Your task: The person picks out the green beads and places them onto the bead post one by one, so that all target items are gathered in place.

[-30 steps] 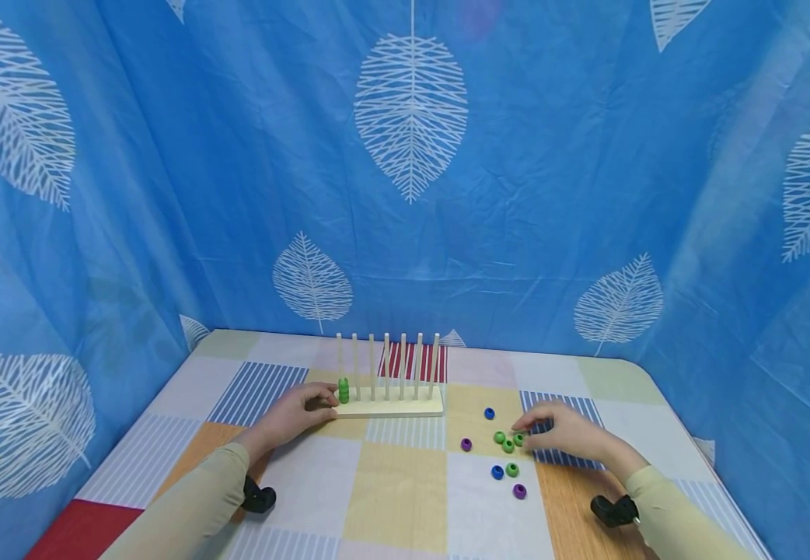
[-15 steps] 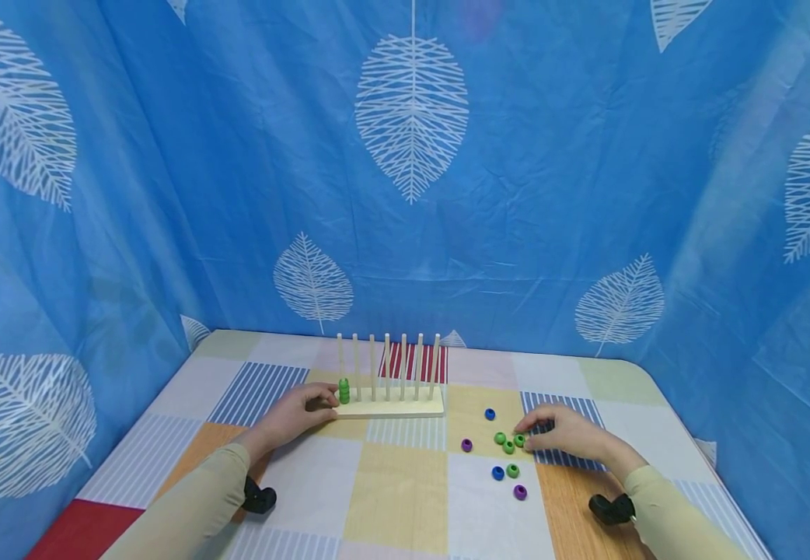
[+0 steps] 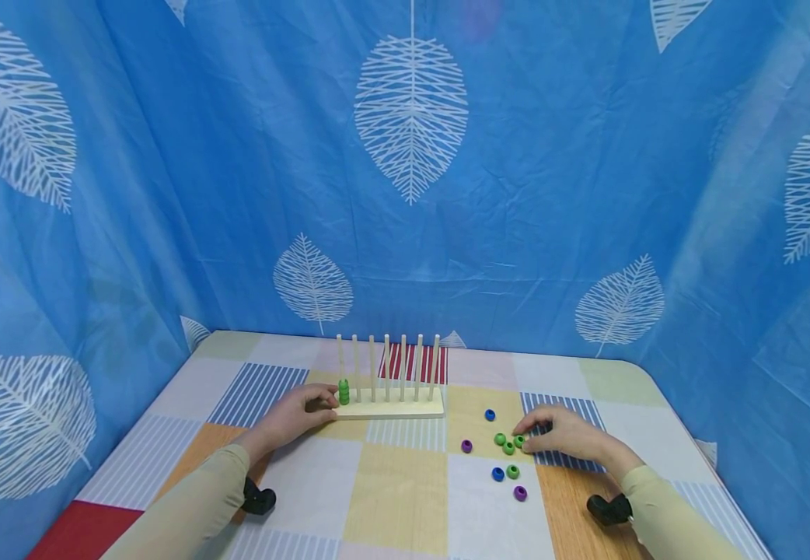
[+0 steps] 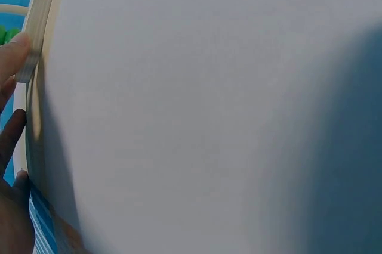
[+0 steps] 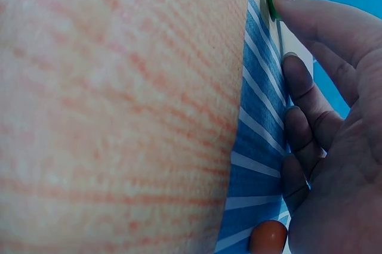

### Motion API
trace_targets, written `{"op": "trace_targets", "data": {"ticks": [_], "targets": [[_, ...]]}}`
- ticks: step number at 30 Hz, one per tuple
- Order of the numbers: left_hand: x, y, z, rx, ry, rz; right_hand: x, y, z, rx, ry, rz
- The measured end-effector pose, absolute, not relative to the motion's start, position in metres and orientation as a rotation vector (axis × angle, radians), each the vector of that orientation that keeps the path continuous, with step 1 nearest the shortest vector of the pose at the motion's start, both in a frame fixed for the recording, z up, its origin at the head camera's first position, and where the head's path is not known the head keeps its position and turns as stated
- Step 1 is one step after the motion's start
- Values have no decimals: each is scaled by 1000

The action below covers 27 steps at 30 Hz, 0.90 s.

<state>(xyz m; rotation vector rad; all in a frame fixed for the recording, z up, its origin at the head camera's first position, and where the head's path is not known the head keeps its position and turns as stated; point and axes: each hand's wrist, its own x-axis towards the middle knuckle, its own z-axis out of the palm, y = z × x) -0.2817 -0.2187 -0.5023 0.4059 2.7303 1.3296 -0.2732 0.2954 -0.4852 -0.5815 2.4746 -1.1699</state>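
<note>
A pale wooden rack (image 3: 391, 408) with a row of upright pegs stands at mid-table; green beads (image 3: 344, 392) are stacked on its leftmost peg. My left hand (image 3: 293, 418) grips the left end of the base between thumb and fingers; the left wrist view shows the thumb (image 4: 15, 54) on the rack's end (image 4: 37, 33). On the right, my right hand (image 3: 573, 435) pinches a green bead (image 3: 520, 441) lying on the cloth, thumb (image 5: 310, 15) against the bead (image 5: 273, 6) in the right wrist view. The far side of that bead is hidden.
Loose green beads (image 3: 509, 448), blue beads (image 3: 498, 474) and purple beads (image 3: 520, 493) lie left of and below my right hand. An orange-brown round object (image 5: 268, 237) shows near the palm in the right wrist view. Blue curtain (image 3: 412, 233) surrounds the patchwork-covered table (image 3: 398, 498).
My right wrist has shifted very slightly left, its fingers staying at the same green bead. My left hand, the rack and the loose beads have not visibly moved.
</note>
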Motion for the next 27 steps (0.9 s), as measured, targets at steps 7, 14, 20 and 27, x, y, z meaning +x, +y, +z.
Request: {"op": "trace_targets", "data": {"ticks": [7, 14, 20, 27], "targets": [[-280, -218, -502, 385, 2725, 1332, -274, 297, -487, -607, 2473, -1183], [-281, -218, -502, 376, 2738, 1315, -275, 296, -489, -608, 2483, -1175], [-281, -218, -502, 385, 2735, 1324, -275, 296, -489, -611, 2485, -1168], [-280, -218, -502, 391, 2734, 1326, -275, 296, -488, -601, 2503, -1136]]}}
